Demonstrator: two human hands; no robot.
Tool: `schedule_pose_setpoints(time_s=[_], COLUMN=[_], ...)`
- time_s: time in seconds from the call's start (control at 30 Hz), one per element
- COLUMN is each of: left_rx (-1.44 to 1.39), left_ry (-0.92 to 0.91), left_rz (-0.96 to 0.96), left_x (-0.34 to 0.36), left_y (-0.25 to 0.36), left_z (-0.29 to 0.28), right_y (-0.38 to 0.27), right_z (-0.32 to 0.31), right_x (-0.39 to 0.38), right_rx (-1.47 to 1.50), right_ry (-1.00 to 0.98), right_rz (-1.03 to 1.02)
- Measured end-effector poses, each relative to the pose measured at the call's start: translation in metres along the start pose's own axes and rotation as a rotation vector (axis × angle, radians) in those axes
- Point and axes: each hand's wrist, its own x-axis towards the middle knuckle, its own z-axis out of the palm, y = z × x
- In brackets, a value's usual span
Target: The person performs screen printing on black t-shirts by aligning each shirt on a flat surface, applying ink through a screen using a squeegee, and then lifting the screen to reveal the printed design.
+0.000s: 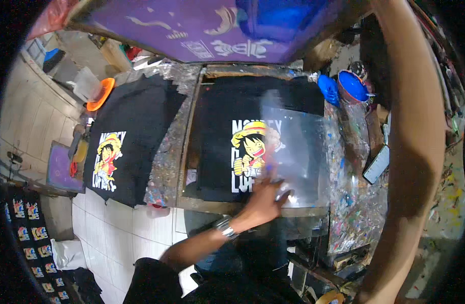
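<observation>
A black fabric piece lies on the middle printing board, bearing a cartoon figure print in yellow, red and white. Over its right half is a clear plastic sheet, shiny and smeared by motion. My left hand, with a metal watch on the wrist, grips the sheet near its lower left edge; its fingertips are blurred. A screen frame with purple mesh is raised at the far side of the board. My right arm reaches up past the frame's right side, and its hand is outside the picture.
Left of the board lies another black fabric piece with the same print. A tub of blue ink and a blue cloth-like lump stand at the right. Several printed dark pieces lie at lower left. An orange-rimmed container sits far left.
</observation>
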Motion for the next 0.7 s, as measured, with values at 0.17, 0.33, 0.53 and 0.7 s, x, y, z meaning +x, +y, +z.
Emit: schedule_pose_setpoints(time_s=[0.17, 0.33, 0.53, 0.7], left_rx=[0.522, 1.111, 0.733, 0.678], left_ry=[0.99, 0.778, 0.246, 0.3], left_rz=[0.458, 0.079, 0.075, 0.03], left_x=[-0.022, -0.082, -0.141, -0.142], left_y=[0.073, 0.027, -0.075, -0.101], left_z=[-0.127, -0.211, -0.087, -0.057], right_y=[-0.029, -0.088, -0.114, -0.1], right_z=[0.01, 0.1, 0.171, 0.183], right_x=[-0.077, -0.263, -0.41, -0.434], right_rx=[-0.45, 0.008, 0.06, 0.098], right_ry=[-0.111, 0.292, -0.275, -0.587], right_rz=[0.067, -0.166, 0.004, 0.052])
